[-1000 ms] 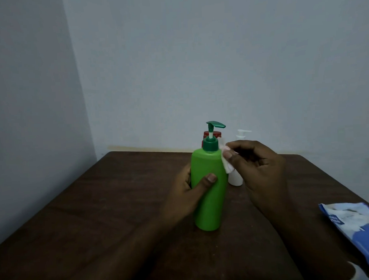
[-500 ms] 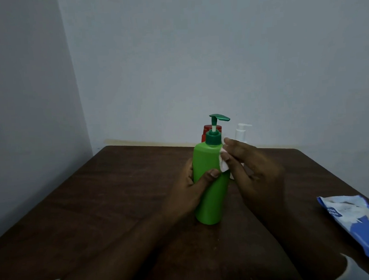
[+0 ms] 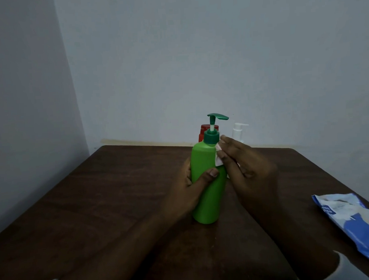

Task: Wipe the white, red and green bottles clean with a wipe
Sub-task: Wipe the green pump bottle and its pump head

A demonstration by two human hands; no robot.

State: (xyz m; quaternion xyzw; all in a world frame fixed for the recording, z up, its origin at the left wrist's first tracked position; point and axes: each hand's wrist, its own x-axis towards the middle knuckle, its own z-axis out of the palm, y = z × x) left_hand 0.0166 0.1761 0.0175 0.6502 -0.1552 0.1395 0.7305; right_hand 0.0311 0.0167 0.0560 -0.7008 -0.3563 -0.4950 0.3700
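Fingers [image 3: 208, 174] of left hand [image 3: 181, 195] hug tall green plastic bottle [image 3: 203, 160]; right hand [image 3: 250, 175] pinches white wipe [image 3: 218, 161] against it. Next, rub below those fingers.

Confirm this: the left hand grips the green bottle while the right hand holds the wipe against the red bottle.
Not quite. In the head view the right hand holds the wipe against the green bottle, which the left hand grips. The red bottle stands behind it, untouched.

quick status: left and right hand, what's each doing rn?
Left hand: closed, grips the green bottle around its middle.
Right hand: closed on the wipe, pressing it to the bottle's shoulder.
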